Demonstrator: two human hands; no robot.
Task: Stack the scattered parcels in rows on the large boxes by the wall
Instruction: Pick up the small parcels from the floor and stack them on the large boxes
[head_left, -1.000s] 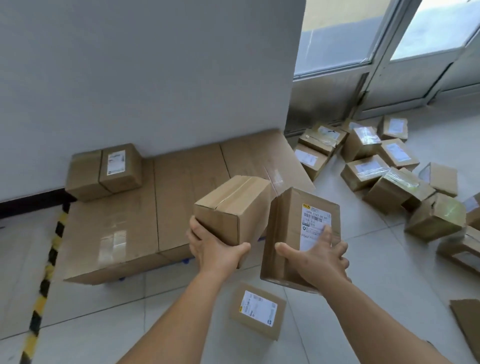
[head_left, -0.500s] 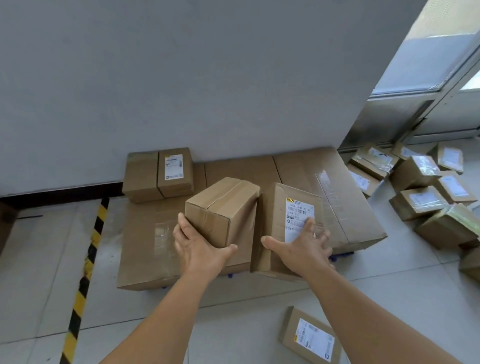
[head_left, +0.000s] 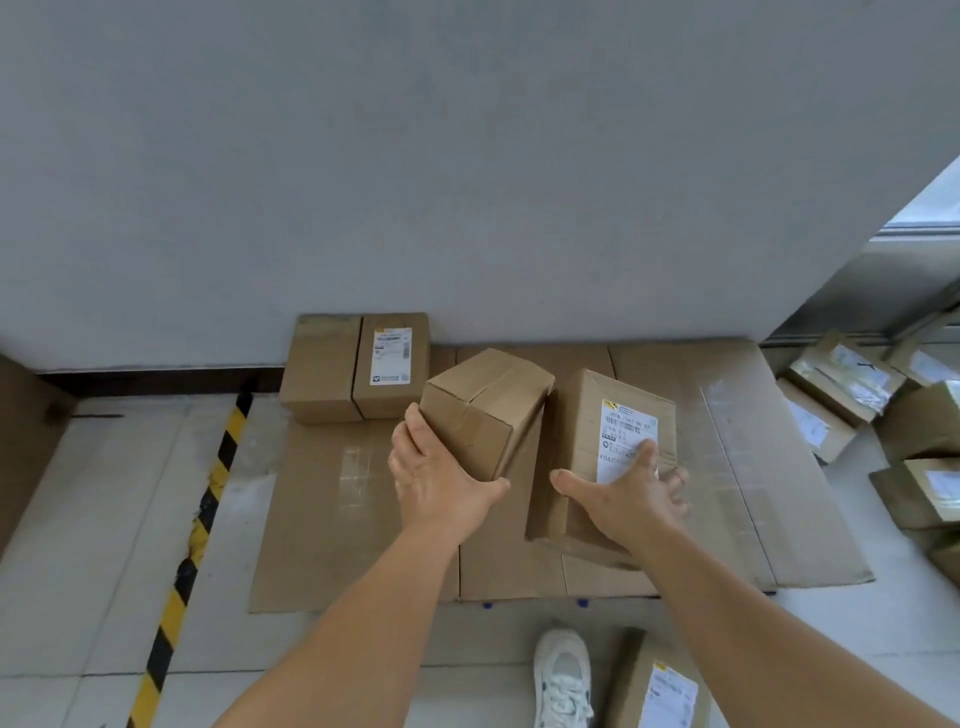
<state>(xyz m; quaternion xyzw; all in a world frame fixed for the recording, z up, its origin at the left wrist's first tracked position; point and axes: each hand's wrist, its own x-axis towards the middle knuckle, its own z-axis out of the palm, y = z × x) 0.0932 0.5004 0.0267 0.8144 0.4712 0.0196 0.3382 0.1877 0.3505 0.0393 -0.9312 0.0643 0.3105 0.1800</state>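
Left grip (head_left: 441, 480) clasps a plain parcel (head_left: 483, 410), right grip (head_left: 631, 499) a labelled parcel (head_left: 602, 457); one-handed holds risk slipping over the large boxes (head_left: 332, 519).

Bare cardboard on the large boxes (head_left: 727, 467) lies open right of the two stacked parcels (head_left: 358, 364); the wall (head_left: 467, 182) blocks behind.

We count two small boxes by the wall at eleven o'clock (head_left: 356, 366), two more held in two hands (head_left: 485, 410) (head_left: 608, 457), three big flat boxes under them (head_left: 358, 519), one box at five o'clock (head_left: 660, 686), one white shoe (head_left: 563, 675), and a pile at three o'clock (head_left: 872, 410) too jumbled to count.
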